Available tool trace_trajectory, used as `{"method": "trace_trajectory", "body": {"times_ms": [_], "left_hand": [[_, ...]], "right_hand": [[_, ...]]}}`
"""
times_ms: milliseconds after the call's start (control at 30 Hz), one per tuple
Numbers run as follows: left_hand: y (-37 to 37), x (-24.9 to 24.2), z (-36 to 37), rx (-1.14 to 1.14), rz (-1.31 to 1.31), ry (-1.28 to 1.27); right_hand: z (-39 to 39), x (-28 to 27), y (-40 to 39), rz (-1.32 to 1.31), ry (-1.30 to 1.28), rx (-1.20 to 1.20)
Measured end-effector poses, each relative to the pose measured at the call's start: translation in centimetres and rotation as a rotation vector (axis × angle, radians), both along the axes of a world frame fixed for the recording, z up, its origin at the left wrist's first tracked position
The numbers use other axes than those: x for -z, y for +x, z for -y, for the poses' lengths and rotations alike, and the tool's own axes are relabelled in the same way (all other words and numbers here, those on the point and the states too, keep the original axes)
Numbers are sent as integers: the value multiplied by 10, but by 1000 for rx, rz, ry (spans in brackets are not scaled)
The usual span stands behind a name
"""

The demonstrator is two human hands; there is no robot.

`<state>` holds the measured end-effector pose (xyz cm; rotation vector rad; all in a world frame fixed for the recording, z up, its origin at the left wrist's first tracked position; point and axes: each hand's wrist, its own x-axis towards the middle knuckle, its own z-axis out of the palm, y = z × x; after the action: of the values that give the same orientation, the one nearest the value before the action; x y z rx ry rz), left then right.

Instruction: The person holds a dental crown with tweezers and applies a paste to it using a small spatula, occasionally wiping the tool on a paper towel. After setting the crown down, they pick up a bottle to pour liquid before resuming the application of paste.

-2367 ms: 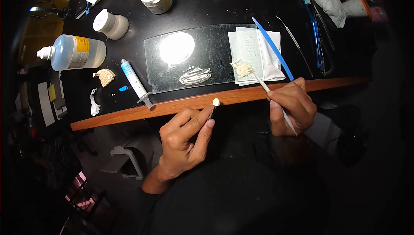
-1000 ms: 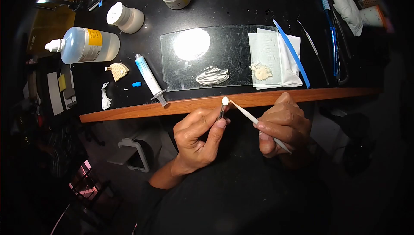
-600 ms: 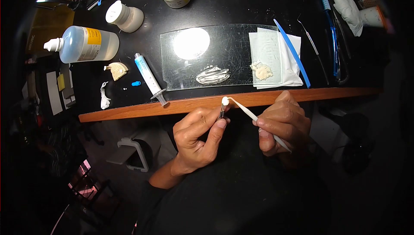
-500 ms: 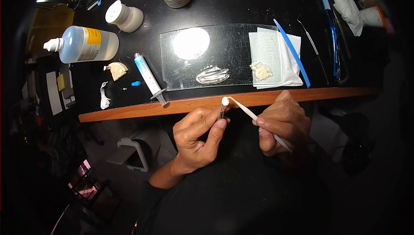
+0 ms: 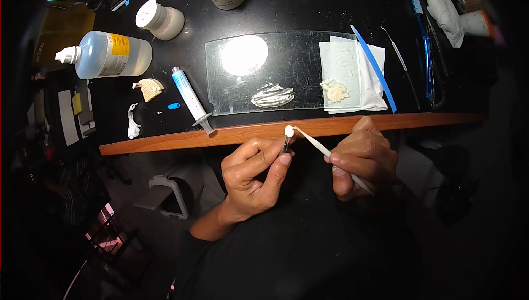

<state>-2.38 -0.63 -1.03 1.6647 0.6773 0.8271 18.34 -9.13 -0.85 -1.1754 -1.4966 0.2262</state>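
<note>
Just off the desk's front edge (image 5: 330, 126), left hand (image 5: 250, 181) pinching a thin pin (image 5: 285, 144) topped by a white bead (image 5: 289, 131), right hand (image 5: 363, 162) closed tight round a white spatula (image 5: 317, 143), tip touching that bead. Likely trouble: too hard a push tipping the bead off the pin into the dark lap below, or a slack pinch letting the pin twist. Paste (image 5: 334, 90) on the pad at the desk's right could also smear onto fingertips (image 5: 284, 159), so close under the bead.

Your left hand (image 5: 250, 176) pinches a thin pin (image 5: 285, 144) topped by a small white tooth-like cap (image 5: 289, 131). Your right hand (image 5: 363, 159) holds a white spatula (image 5: 319, 146), its tip touching the cap, just below the bench (image 5: 165, 144) edge.
</note>
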Motion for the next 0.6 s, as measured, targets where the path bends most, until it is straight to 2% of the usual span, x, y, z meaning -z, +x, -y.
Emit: {"method": "trace_trajectory", "body": {"times_ms": [267, 600], "left_hand": [[1, 2, 0, -14, 5, 25], [2, -8, 0, -41, -135, 170]], "right_hand": [[1, -3, 1, -6, -25, 0], [5, -11, 14, 12, -49, -32]]}}
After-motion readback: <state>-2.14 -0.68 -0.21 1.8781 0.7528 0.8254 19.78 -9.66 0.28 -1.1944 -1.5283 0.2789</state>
